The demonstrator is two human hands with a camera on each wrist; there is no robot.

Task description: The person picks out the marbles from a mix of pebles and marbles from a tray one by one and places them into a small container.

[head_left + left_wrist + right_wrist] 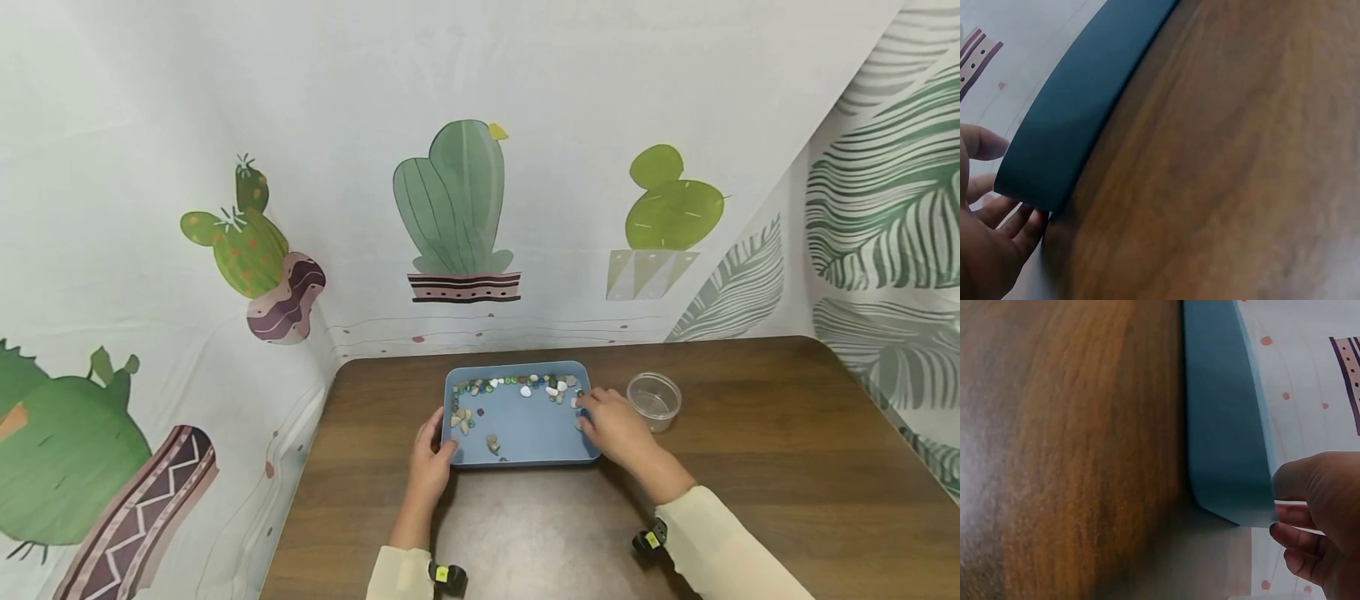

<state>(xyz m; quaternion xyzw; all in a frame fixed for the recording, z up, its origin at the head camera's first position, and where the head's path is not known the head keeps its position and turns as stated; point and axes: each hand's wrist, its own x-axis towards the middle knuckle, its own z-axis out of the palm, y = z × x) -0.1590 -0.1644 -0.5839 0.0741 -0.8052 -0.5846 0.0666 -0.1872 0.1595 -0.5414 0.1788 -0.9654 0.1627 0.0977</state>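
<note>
A shallow blue tray [525, 433] lies on the table, with small pebbles [462, 419] and glossy coloured stones [495, 382] along its back and sides. My left hand [430, 462] holds the tray's left side, thumb at the rim and fingers against the outer wall; the left wrist view shows those fingers [1017, 228] at the tray's corner. Over the right rim reaches my right hand [618, 425], its thumb and forefinger apart above pale pebbles inside. In the right wrist view its thumb [1297, 478] passes behind the rim, hiding the tip.
A clear round plastic tub [654, 398] stands on the wooden table [750, 450], just right of the tray and close to the right hand. Behind the table hangs a white cloth [562, 217] printed with cacti and leaves.
</note>
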